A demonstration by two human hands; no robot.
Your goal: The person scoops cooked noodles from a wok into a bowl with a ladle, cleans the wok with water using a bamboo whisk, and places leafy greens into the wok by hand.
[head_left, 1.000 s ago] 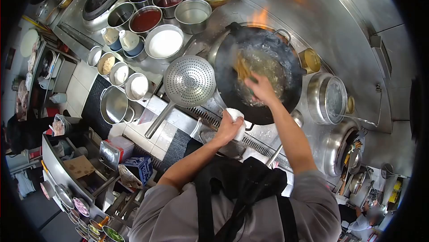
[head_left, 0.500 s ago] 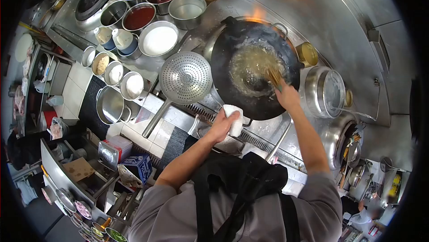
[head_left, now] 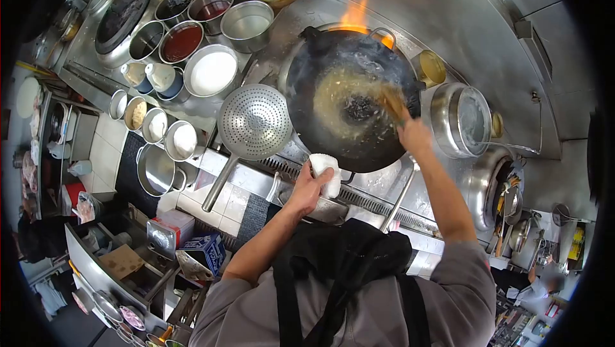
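Observation:
A large black wok (head_left: 375,150) sits on the burner, with cloudy yellowish liquid (head_left: 328,100) swirling round its bowl. My right hand (head_left: 415,136) is closed around a bamboo wok brush (head_left: 392,104), whose bristles are in the liquid on the wok's right side. At the wok's near left edge, my left hand (head_left: 306,192) grips a folded white cloth (head_left: 327,174). Whether the cloth wraps the wok's handle is hidden. Left of the wok rests a perforated metal strainer (head_left: 254,121), its long handle pointing down towards the floor side.
Flames (head_left: 354,15) rise behind the wok. Pots of red sauce (head_left: 181,43) and white powder or liquid (head_left: 214,72) stand at the upper left, beside squeeze bottles (head_left: 160,77). A metal pot (head_left: 458,120) and an open tin (head_left: 430,68) flank the right side.
The flame behind the wok has grown taller. The liquid has spread into a ring around a darker centre as the brush moves. My left hand keeps its grip on the cloth.

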